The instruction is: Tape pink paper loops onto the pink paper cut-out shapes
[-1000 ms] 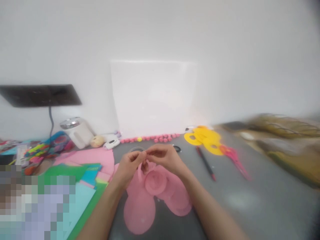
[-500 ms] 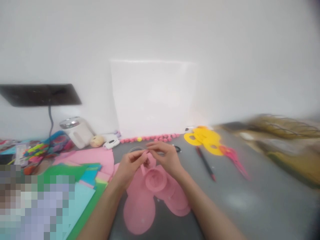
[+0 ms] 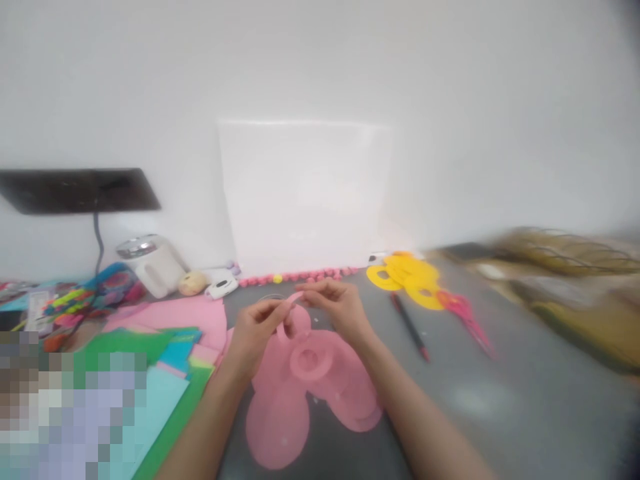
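A narrow pink paper strip (image 3: 281, 330) curls up between my two hands, above the grey table. My left hand (image 3: 255, 331) pinches it with thumb and fingertips. From the other side, my right hand (image 3: 341, 308) has its fingers closed on the strip's end. Just below my hands lies a coiled pink paper spiral (image 3: 325, 365); whether it joins the strip I cannot tell. Under and around it are several round pink paper pieces (image 3: 277, 428), overlapping on the table.
To the right lie yellow paper cutouts (image 3: 417, 277), a dark pen (image 3: 411, 328) and pink scissors (image 3: 469, 319). Small pink rolled pieces (image 3: 305, 276) line the wall. Coloured paper sheets (image 3: 165, 393) and a white container (image 3: 159, 268) are at the left.
My hands have moved slightly apart, and more of the pink strip shows between them. The coil below looks flatter and wider than before.
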Available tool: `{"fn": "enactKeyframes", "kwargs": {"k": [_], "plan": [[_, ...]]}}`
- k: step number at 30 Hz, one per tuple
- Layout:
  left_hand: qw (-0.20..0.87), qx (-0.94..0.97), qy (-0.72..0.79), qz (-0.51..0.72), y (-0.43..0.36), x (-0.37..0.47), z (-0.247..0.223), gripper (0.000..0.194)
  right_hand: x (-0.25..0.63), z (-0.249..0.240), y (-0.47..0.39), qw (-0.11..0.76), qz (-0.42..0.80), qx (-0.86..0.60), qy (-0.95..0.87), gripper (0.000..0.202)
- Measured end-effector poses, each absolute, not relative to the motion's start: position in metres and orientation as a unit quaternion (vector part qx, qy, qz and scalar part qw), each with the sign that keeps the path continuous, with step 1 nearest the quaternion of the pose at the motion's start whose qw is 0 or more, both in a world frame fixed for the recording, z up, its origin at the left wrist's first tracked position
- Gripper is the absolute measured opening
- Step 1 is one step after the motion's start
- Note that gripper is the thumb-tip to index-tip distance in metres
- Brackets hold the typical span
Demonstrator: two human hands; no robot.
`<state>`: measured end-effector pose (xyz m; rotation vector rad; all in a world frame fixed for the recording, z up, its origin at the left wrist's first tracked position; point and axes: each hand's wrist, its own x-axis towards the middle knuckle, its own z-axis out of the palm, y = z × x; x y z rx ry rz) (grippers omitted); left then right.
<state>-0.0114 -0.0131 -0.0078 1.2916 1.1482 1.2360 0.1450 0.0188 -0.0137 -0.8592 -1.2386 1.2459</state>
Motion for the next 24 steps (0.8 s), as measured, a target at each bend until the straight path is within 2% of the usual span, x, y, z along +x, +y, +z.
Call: {"fn": "enactKeyframes", "kwargs": {"k": [4,10,14,24], "plan": [[0.507,0.517,0.464,0.510,-0.0136,-0.0118,-0.0078,0.020,0.1460,-0.0161,0.0212,0.569,0.548,-0.355,-0.499,0.010],[0.562,0.492,0.421,0.514,-0.0128,-0.0130,-0.0090,0.019,0.1471,-0.0183,0.0236,0.579,0.564,-0.359,-0.467,0.025],[0.557,0.495,0.430,0.510,-0.0133,-0.0148,-0.0092,0.020,0.1461,-0.0158,0.0217,0.575,0.560,-0.389,-0.452,0.029],[0.532,0.517,0.446,0.501,-0.0134,-0.0116,-0.0098,0.023,0.1461,-0.0180,0.0214,0.564,0.555,-0.371,-0.487,0.021]]}}
